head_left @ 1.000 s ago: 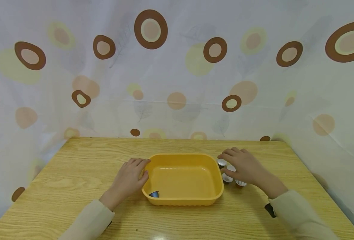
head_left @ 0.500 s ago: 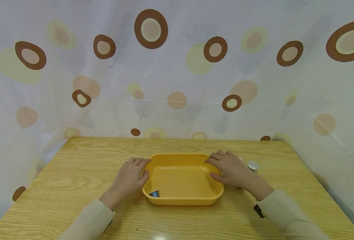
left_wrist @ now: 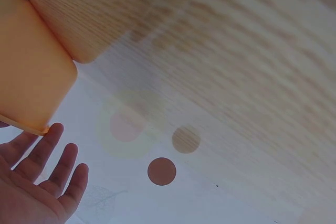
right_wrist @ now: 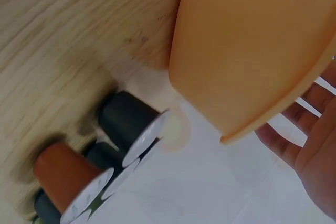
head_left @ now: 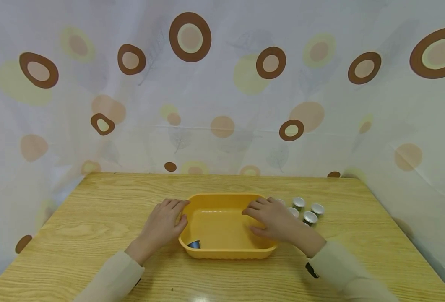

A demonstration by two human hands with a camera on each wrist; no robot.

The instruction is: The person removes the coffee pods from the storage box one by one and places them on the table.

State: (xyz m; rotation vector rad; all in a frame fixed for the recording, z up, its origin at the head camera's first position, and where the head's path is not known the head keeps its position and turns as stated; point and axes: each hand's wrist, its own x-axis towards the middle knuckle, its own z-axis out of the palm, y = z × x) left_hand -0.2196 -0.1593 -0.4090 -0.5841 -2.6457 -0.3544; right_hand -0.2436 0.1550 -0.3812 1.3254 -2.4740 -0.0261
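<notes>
A yellow plastic tray stands on the wooden table. My left hand rests at its left rim, and in the left wrist view loosely extended fingers touch that rim. Over the tray's right side is my right hand, its thumb and fingers apart with nothing visible between them. One blue coffee capsule lies tipped in the front left corner of the tray. Just right of the tray, several coffee capsules sit lid up, partly covered by the right hand. An orange-brown capsule and dark capsules show in the right wrist view.
The wooden table reaches back to a pale curtain with brown and beige round prints. That curtain also stands along both sides. Dark wristband pieces show at the cuffs.
My right hand has moved left from beside the capsules to over the tray's right side, uncovering more of the capsules. The left hand, tray and blue capsule have stayed in place.
</notes>
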